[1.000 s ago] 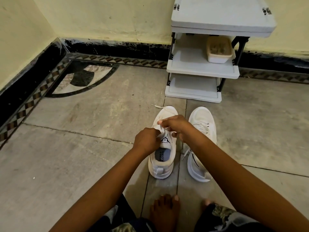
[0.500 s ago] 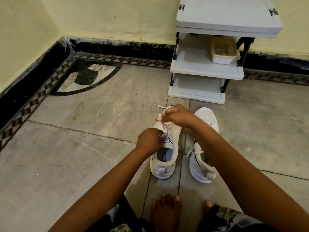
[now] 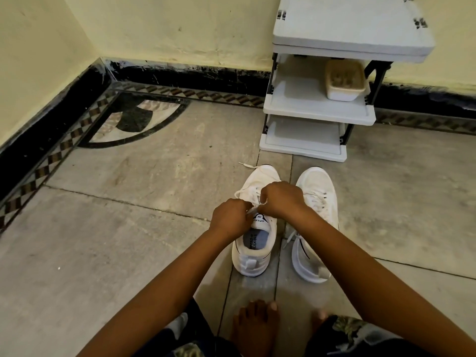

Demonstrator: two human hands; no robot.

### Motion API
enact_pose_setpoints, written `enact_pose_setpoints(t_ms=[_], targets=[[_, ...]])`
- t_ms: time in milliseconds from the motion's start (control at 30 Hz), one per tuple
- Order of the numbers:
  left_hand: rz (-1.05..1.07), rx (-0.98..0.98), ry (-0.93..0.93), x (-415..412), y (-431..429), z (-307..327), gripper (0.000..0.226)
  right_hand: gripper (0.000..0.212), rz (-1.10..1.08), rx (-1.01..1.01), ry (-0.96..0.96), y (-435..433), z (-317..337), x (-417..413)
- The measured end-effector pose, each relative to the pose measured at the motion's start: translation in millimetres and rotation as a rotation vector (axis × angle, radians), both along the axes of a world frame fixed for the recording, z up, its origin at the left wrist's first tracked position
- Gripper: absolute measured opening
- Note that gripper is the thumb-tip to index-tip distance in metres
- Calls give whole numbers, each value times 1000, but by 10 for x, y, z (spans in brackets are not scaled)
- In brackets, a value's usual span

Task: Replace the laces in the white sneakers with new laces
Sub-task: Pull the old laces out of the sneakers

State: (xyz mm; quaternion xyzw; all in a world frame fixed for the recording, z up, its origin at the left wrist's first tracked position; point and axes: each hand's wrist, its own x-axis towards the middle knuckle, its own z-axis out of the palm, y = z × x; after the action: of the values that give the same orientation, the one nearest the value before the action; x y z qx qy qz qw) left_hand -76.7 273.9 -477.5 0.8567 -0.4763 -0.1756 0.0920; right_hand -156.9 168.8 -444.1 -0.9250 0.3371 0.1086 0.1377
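Two white sneakers stand side by side on the floor, toes pointing away from me. Over the left sneaker both hands work at the white lace near the tongue. My left hand pinches a lace strand at the top eyelets. My right hand is curled over the lacing and pinches the lace just beside the left hand. One lace end lies on the floor past the toe. The right sneaker is laced and untouched, my right forearm crossing above it.
A white plastic shoe rack stands against the wall behind the sneakers, with a tub on its middle shelf. My bare feet rest on the tiles near the bottom edge. Open tiled floor spreads to the left.
My right hand has come back from the toe area toward the tongue, meeting my left hand. The left sneaker and left hand stay about where they were.
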Motion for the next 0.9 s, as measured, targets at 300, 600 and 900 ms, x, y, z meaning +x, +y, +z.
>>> enact_pose_setpoints(t_ms=[300,600,900], targets=[[-19,22,-33,10,0,-15,26,17,-248,266,-367,57,-80,-58],[3,33,-27,-4,12,8,25,13,-440,692,-797,-98,312,45],[52,-37,-48,1,103,14,22,26,-58,-8,-147,79,-199,-143]])
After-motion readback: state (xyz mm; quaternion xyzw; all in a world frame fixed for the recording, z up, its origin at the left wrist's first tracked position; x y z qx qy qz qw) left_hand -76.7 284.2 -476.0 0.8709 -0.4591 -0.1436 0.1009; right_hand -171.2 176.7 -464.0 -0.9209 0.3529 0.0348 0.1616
